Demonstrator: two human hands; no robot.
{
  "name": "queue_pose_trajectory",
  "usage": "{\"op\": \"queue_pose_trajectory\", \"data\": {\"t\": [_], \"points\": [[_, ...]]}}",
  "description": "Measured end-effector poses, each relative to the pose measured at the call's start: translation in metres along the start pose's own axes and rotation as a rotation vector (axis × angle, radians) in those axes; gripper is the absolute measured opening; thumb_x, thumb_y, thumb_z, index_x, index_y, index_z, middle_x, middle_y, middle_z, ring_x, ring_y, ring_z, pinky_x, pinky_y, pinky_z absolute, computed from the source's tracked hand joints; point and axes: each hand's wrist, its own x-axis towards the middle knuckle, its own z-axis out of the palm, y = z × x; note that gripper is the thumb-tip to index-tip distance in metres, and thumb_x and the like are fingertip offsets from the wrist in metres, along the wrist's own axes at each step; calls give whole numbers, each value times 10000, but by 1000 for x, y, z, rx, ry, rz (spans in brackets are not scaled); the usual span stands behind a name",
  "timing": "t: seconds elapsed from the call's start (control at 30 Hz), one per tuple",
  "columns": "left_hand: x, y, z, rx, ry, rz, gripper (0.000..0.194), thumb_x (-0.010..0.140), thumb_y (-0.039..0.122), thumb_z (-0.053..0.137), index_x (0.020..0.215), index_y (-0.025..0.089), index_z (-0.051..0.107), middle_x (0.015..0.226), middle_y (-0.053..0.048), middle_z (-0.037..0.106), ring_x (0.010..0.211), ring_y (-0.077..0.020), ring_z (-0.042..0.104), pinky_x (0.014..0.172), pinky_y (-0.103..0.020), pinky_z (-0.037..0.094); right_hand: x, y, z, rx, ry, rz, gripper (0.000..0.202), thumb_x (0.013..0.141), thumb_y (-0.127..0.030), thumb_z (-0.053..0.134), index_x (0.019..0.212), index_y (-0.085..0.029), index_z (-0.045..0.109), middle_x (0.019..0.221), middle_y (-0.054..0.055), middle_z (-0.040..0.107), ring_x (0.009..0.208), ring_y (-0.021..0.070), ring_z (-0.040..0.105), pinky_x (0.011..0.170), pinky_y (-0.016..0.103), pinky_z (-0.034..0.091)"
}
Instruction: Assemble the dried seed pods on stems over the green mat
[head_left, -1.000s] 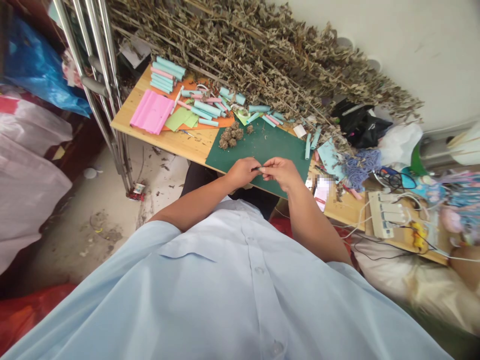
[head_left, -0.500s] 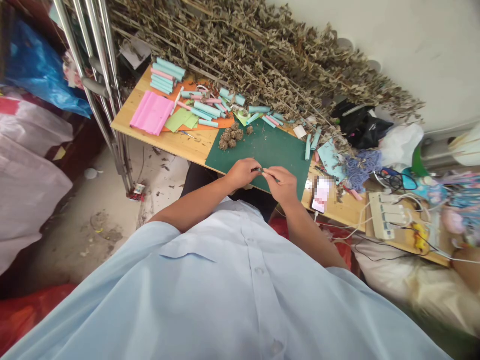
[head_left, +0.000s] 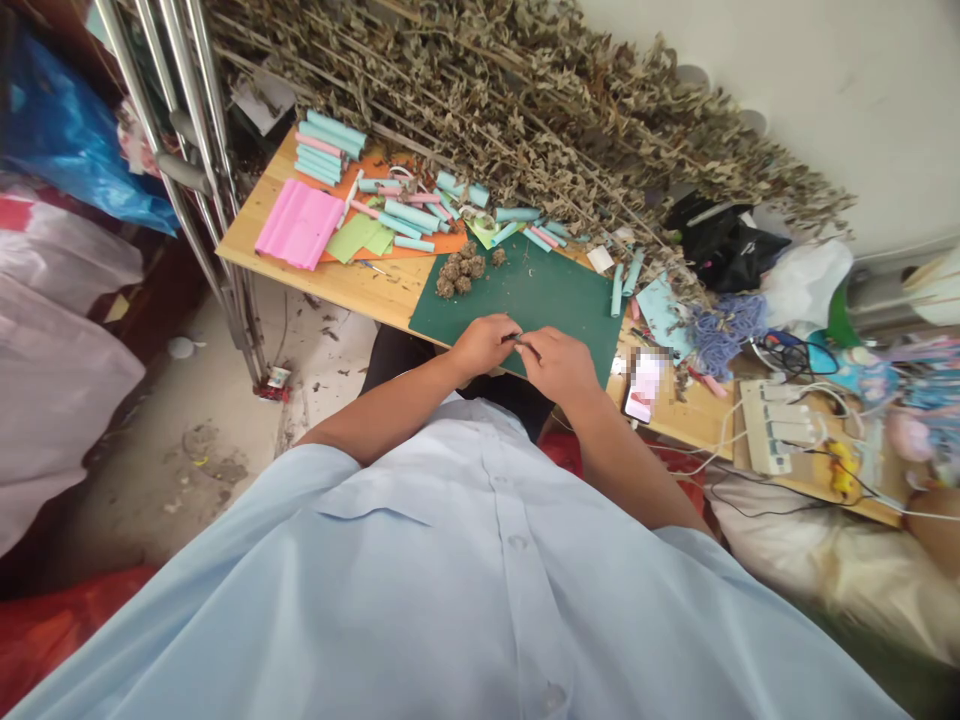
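My left hand (head_left: pixel 489 343) and my right hand (head_left: pixel 559 362) meet over the near edge of a dark green cutting mat (head_left: pixel 559 300). The fingers of both are closed in a pinch, close together, around something small and dark that I cannot make out. Beyond them on the mat lies a cluster of brownish, crumbly dried balls (head_left: pixel 459 272). One more ball (head_left: pixel 499 257) sits apart, just right of the cluster.
Pale blue and pink paper rolls (head_left: pixel 411 215) lie along the wooden table (head_left: pixel 300 268), beside pink crepe paper (head_left: pixel 298 222). Dried leafy stalks (head_left: pixel 480 110) stretch across the back. To the right are a phone (head_left: pixel 643 388), a power strip (head_left: pixel 772 428) and cables; metal crutches (head_left: pixel 191 120) lean left.
My right hand has turned slightly and its fingers have closed in nearer to the left hand's. My left hand stays almost in place. The view has shifted a little.
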Motion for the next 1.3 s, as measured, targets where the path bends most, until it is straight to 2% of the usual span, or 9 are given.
{"op": "queue_pose_trajectory", "data": {"t": [0.2, 0.4, 0.7, 0.83, 0.93, 1.07, 1.13, 1.2, 1.3], "points": [[-1, 3, -2, -25, 11, -14, 129, 941, 175, 643, 935, 169, 772, 896, -64, 733, 874, -181, 666, 831, -303, 512, 7, 2, -9, 42, -42, 55, 233, 996, -355, 607, 1047, -239, 803, 1026, 92, 797, 919, 273, 718, 812, 381, 536], [1, 3, -2, 25, 6, -38, 97, 947, 249, 709, 944, 173, 770, 911, -70, 734, 888, -188, 670, 840, -309, 519, -3, 12, -12, 246, 127, 127, 250, 994, -380, 619, 1081, -263, 822, 1082, 75, 819, 992, 268, 742, 930, 404, 564], [0, 0, -2, 12, 0, -17, 122, 936, 169, 649, 948, 174, 770, 906, -59, 732, 893, -179, 665, 840, -300, 512, -4, 10, 0, 144, 38, 53, 239, 999, -341, 593, 1093, -270, 800, 1104, 69, 809, 997, 257, 732, 869, 366, 546], [0, -1, -3, 14, -9, -14, 123, 934, 172, 640, 915, 175, 762, 875, -53, 716, 874, -178, 653, 819, -296, 503, 5, 2, 0, 40, -22, 98, 201, 972, -341, 633, 1099, -270, 771, 982, 56, 806, 866, 250, 715, 759, 346, 506], [0, 0, -4, 24, -9, -28, 130, 948, 196, 644, 880, 177, 753, 846, -48, 708, 853, -178, 645, 808, -299, 504, 8, 1, -4, 81, -48, 116, 171, 950, -332, 663, 1072, -277, 769, 928, 44, 798, 838, 249, 707, 757, 347, 498], [1, 3, -4, 28, 19, -47, 76, 938, 236, 722, 912, 178, 763, 878, -49, 728, 857, -175, 659, 836, -307, 520, 1, 26, -10, 271, 155, 210, 208, 988, -353, 615, 1063, -258, 784, 992, 61, 796, 892, 245, 719, 846, 364, 536], [2, 3, -3, 44, 32, -61, 69, 923, 243, 757, 904, 177, 764, 883, -46, 731, 852, -173, 662, 840, -309, 524, -6, 48, -9, 243, 258, 282, 204, 966, -324, 621, 1039, -236, 790, 1031, 83, 791, 919, 260, 713, 886, 396, 550], [2, 3, -3, 59, 38, -76, 69, 916, 243, 773, 894, 178, 763, 871, -39, 726, 838, -170, 660, 824, -305, 522, -14, 69, -3, 173, 273, 299, 174, 921, -270, 637, 989, -227, 791, 1065, 99, 787, 974, 282, 703, 924, 437, 557], [3, 2, -2, 65, 39, -83, 72, 907, 242, 788, 880, 181, 762, 839, -27, 708, 815, -164, 651, 790, -294, 510, -22, 91, 12, 129, 253, 226, 172, 879, -228, 655, 988, -228, 787, 1109, 99, 799, 1094, 311, 683, 1038, 514, 533]]}}
